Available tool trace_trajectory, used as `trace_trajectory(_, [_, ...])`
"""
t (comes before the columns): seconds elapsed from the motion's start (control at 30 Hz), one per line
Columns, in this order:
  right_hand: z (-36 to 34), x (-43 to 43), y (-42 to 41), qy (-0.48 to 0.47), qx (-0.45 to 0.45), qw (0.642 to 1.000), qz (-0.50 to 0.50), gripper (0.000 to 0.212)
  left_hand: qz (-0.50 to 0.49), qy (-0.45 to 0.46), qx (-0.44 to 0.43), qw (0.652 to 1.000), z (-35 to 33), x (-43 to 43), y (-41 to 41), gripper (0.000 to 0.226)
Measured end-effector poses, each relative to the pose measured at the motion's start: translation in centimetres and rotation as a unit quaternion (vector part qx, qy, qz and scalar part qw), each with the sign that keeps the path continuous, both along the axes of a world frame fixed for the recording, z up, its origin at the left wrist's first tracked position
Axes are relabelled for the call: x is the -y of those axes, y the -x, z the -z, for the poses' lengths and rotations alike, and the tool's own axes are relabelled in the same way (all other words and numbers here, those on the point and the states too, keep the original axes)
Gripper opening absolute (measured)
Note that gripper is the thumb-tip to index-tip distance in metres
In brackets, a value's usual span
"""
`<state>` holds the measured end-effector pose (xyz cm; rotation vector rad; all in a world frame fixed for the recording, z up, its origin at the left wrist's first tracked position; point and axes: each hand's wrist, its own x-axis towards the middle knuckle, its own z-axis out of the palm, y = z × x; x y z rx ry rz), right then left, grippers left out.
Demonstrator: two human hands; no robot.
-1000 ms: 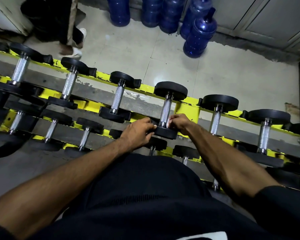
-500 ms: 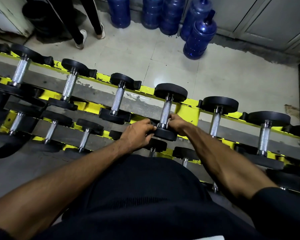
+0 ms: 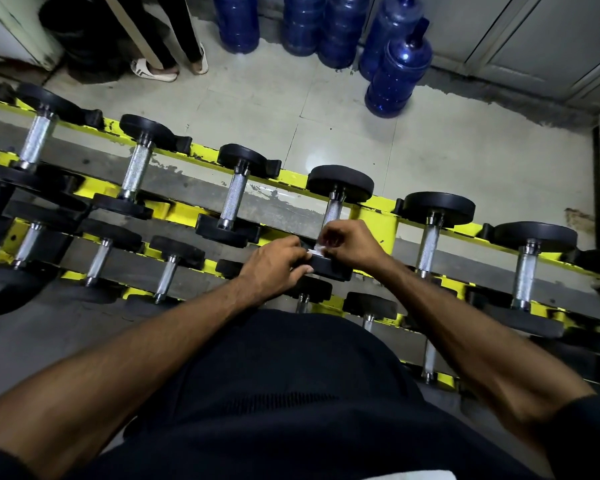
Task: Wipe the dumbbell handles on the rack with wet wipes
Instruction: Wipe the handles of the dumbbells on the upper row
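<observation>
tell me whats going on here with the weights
A person stands over a yellow rack of dumbbells, cleaning one. Their left hand holds the near head of a dumbbell on the top row, while the right hand pinches a white wet wipe at the lower end of its metal handle. The other dumbbells sit in their slots with no hand on them.

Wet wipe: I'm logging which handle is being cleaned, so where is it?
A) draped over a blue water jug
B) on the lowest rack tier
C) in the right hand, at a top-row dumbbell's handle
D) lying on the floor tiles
C: the white wet wipe shows in the right hand, at the near end of the dumbbell handle.
</observation>
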<state>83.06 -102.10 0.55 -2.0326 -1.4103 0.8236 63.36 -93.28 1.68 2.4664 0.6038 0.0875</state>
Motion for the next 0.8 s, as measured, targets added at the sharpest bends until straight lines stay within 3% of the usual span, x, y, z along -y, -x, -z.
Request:
trace_trajectory(0.1, [-0.7, -3.0, 0.4, 0.071, 0.138, 0.975, -0.161, 0.017, 0.006, 0.004, -0.003, 1.0, -0.1, 0.1, 0.1, 0.035])
trace_trajectory(0.2, [-1.3, -6.1, 1.2, 0.2, 0.309, 0.899, -0.237, 0.021, 0.01, 0.006, -0.007, 1.0, -0.3, 0.2, 0.3, 0.037])
trace_trajectory(0.27, [-1.7, -7.5, 2.1, 0.268, 0.352, 0.851, -0.282, 0.021, 0.012, 0.005, -0.01, 1.0, -0.3, 0.3, 0.4, 0.037])
trace_trajectory(0.33, [-1.8, -8.4, 2.8, 0.333, 0.332, 0.827, -0.306, 0.021, 0.012, 0.004, -0.013, 1.0, -0.3, 0.3, 0.4, 0.036])
trace_trajectory(0.4, [-1.8, -8.5, 2.8, 0.345, 0.309, 0.835, -0.297, 0.02, 0.014, 0.008, -0.013, 1.0, -0.2, 0.4, 0.6, 0.037])
trace_trajectory(0.53, [-1.6, -7.2, 1.9, 0.255, 0.264, 0.903, -0.223, 0.021, 0.017, 0.023, -0.009, 1.0, -0.3, 0.6, 0.9, 0.041])
trace_trajectory(0.6, [-1.5, -6.8, 1.8, 0.26, 0.263, 0.898, -0.236, 0.024, 0.014, 0.024, -0.009, 1.0, -0.3, 0.6, 1.0, 0.041])
trace_trajectory(0.73, [-1.5, -7.5, 2.0, 0.346, 0.242, 0.854, -0.304, 0.032, 0.012, 0.024, -0.014, 1.0, -0.5, 0.7, 1.0, 0.04])
trace_trajectory(0.8, [-1.3, -7.6, 2.0, 0.348, 0.231, 0.857, -0.304, 0.032, 0.011, 0.023, -0.015, 1.0, -0.4, 0.6, 1.0, 0.038])
